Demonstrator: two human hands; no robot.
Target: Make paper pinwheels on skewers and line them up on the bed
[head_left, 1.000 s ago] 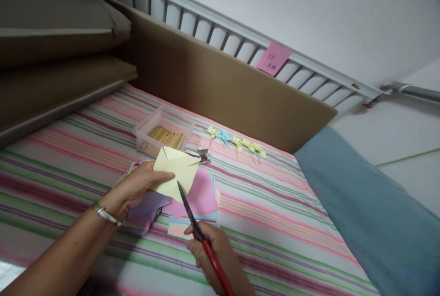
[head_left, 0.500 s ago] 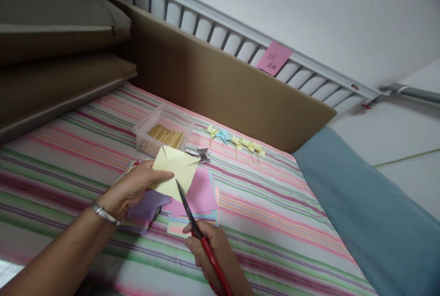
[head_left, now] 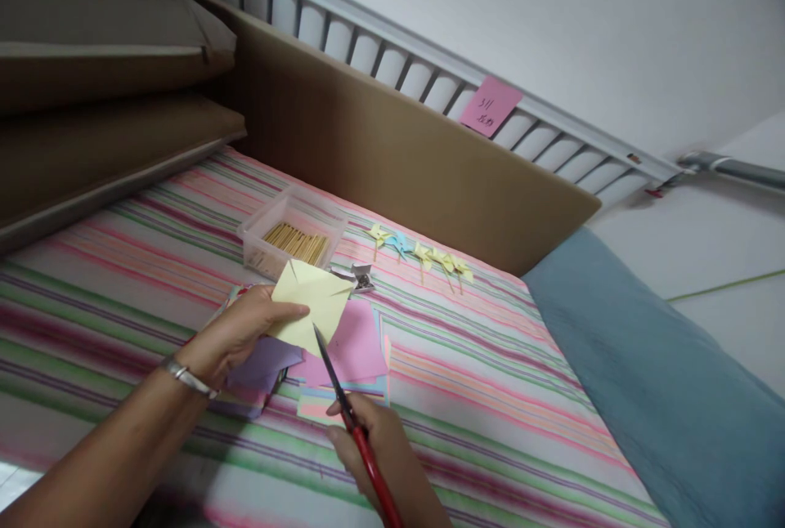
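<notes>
My left hand (head_left: 248, 319) pinches a square of pale yellow paper (head_left: 316, 293) by its left side, thumb on top. Slits run inward from the paper's upper corners. My right hand (head_left: 380, 438) is wrapped round red-handled scissors (head_left: 334, 377), their dark blades pressed together at the lower corner of the paper. Below the yellow square lie pink paper (head_left: 356, 348) and some light blue sheets, and purple paper (head_left: 261, 369) is beneath my left wrist.
A clear plastic box (head_left: 257, 243) holds many short wooden sticks (head_left: 298, 242). Beside it sits a small open box (head_left: 361, 276) of tiny metal pieces. Several paper pinwheels (head_left: 423, 254) lie along the back of the striped cloth (head_left: 521, 397), before a brown board (head_left: 398, 127).
The scissor blades have come closer together at the paper's lower corner, and the red handles have closed up. My left hand and the paper have hardly moved.
</notes>
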